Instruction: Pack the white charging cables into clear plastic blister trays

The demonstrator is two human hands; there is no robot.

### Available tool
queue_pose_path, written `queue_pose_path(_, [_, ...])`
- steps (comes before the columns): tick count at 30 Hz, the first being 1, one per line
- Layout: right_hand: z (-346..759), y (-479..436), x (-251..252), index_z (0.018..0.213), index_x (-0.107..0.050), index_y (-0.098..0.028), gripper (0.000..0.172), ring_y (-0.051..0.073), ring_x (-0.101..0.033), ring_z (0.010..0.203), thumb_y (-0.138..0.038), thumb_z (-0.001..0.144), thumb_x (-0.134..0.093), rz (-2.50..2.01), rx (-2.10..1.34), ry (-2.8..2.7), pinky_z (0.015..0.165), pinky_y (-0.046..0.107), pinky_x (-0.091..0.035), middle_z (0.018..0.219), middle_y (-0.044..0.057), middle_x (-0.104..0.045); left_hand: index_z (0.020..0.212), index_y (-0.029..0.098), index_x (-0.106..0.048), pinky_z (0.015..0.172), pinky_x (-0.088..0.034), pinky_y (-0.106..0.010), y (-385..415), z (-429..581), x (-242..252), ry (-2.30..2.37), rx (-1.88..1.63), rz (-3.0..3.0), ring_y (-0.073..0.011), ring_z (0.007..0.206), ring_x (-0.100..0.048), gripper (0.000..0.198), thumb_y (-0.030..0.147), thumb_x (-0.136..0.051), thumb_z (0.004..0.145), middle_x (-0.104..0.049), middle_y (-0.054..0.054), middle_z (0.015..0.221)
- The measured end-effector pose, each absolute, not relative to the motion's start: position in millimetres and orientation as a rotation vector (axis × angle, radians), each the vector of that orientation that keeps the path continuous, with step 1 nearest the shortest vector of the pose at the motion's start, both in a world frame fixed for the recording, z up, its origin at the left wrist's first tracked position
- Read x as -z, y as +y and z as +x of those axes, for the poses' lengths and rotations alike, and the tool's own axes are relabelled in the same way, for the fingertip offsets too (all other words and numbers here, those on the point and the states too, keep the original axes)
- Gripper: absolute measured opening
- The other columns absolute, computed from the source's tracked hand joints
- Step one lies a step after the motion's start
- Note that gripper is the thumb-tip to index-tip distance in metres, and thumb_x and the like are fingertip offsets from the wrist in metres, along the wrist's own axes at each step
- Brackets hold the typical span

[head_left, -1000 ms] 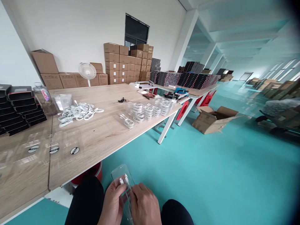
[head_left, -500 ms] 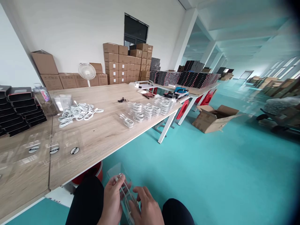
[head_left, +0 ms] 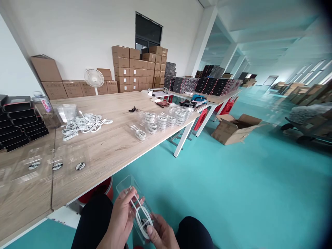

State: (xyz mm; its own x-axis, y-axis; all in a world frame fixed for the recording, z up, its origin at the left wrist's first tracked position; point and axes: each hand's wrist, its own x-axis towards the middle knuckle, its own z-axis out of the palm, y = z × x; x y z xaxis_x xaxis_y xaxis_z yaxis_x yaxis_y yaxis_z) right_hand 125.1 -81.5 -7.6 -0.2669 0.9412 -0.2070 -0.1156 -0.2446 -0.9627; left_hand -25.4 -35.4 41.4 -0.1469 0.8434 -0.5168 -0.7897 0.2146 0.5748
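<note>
Over my lap, my left hand grips the left edge of a clear plastic tray, fingers curled round it. A coiled white cable lies in the tray. My right hand holds the tray's lower end from beneath, with its thumb pressed on the cable coil. Both hands are low at the bottom edge of the view, between my dark-trousered knees.
A wooden table on the left carries a heap of loose white cables, packed clear trays, flat clear trays with round labels, black boxes and a bottle. An open carton sits on the teal floor.
The tray has tilted and dropped lower. My right hand has slid from on top of it to beneath its lower end, uncovering the cable coil. The view has shifted slightly.
</note>
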Motion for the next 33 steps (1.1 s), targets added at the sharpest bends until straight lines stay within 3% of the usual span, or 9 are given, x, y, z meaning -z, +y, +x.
queue_pose_path(4, [116.1,-83.8,12.0,0.110,-0.065,-0.015,0.063,0.018,-0.056,0.060,-0.070,0.078,-0.066,-1.229,-1.575,-1.175,0.061,0.031,-0.046,0.069,0.002,-0.062,0.073,0.017,-0.064,0.078,-0.062,-0.040,-34.1,-28.7,-44.4,0.998,-1.407,0.095,-0.0133,0.067,-0.060,0.016,0.020,-0.080,0.077,-0.059,0.001,0.070])
queue_pose_path(10, [100.1,-81.6,31.1,0.074,-0.056,-0.021,0.060,0.012,-0.046,0.049,-0.078,0.065,-0.070,-1.242,-1.478,-1.074,0.051,0.028,-0.043,0.057,-0.003,-0.051,0.075,0.015,-0.067,0.078,-0.062,-0.040,-30.8,-30.4,-42.0,0.990,-1.432,0.064,-0.0125,0.066,-0.060,0.012,0.014,-0.079,0.076,-0.062,0.000,0.073])
queue_pose_path(12, [97.0,-82.1,33.3,0.070,-0.051,-0.022,0.059,0.012,-0.044,0.047,-0.078,0.066,-0.070,-1.283,-1.448,-1.054,0.050,0.027,-0.042,0.055,-0.004,-0.049,0.076,0.015,-0.068,0.080,-0.061,-0.039,-30.5,-31.3,-38.0,0.964,-1.416,0.076,-0.0127,0.067,-0.061,0.013,0.016,-0.081,0.074,-0.063,-0.001,0.074])
queue_pose_path(17, [105.1,-81.0,20.2,0.072,-0.051,-0.021,0.054,0.013,-0.051,0.051,-0.072,0.073,-0.070,-1.274,-1.550,-1.159,0.054,0.027,-0.042,0.057,-0.004,-0.052,0.076,0.017,-0.069,0.078,-0.059,-0.036,-34.4,-33.9,-31.2,0.913,-1.371,0.146,-0.0135,0.069,-0.063,0.023,0.026,-0.087,0.068,-0.065,0.000,0.073])
queue_pose_path(20, [114.9,-73.1,3.3,0.084,-0.061,-0.017,0.050,0.015,-0.056,0.062,-0.065,0.075,-0.072,-1.209,-1.557,-1.286,0.061,0.028,-0.044,0.069,0.000,-0.060,0.074,0.017,-0.068,0.072,-0.056,-0.032,-39.8,-32.7,-31.6,0.941,-1.315,0.206,-0.0144,0.068,-0.063,0.027,0.031,-0.089,0.065,-0.065,0.000,0.070])
queue_pose_path(23, [121.2,-62.1,-12.7,0.104,-0.066,-0.015,0.051,0.018,-0.059,0.073,-0.058,0.077,-0.073,-1.208,-1.463,-1.347,0.068,0.030,-0.047,0.086,0.005,-0.068,0.072,0.017,-0.068,0.063,-0.051,-0.027,-45.3,-28.1,-30.5,0.981,-1.260,0.294,-0.0145,0.063,-0.062,0.030,0.036,-0.090,0.063,-0.065,-0.001,0.066])
queue_pose_path(28, [120.7,-53.4,-29.0,0.098,-0.070,-0.021,0.021,0.017,-0.061,0.067,-0.025,0.078,-0.070,-1.464,-1.176,-1.678,0.063,0.027,-0.044,0.078,0.001,-0.072,0.069,0.017,-0.067,0.059,-0.046,-0.026,-51.4,-20.9,-28.5,0.950,-1.212,0.322,-0.0123,0.058,-0.057,0.033,0.039,-0.089,0.062,-0.063,0.001,0.061])
queue_pose_path(33, [116.6,-52.7,-38.7,0.102,-0.071,-0.025,0.023,0.019,-0.064,0.071,-0.018,0.082,-0.061,-1.503,-0.900,-1.936,0.067,0.028,-0.044,0.088,0.003,-0.075,0.065,0.016,-0.065,0.055,-0.044,-0.024,-54.4,-21.5,-37.7,0.921,-1.231,0.327,-0.0113,0.056,-0.053,0.032,0.037,-0.089,0.062,-0.060,0.002,0.059])
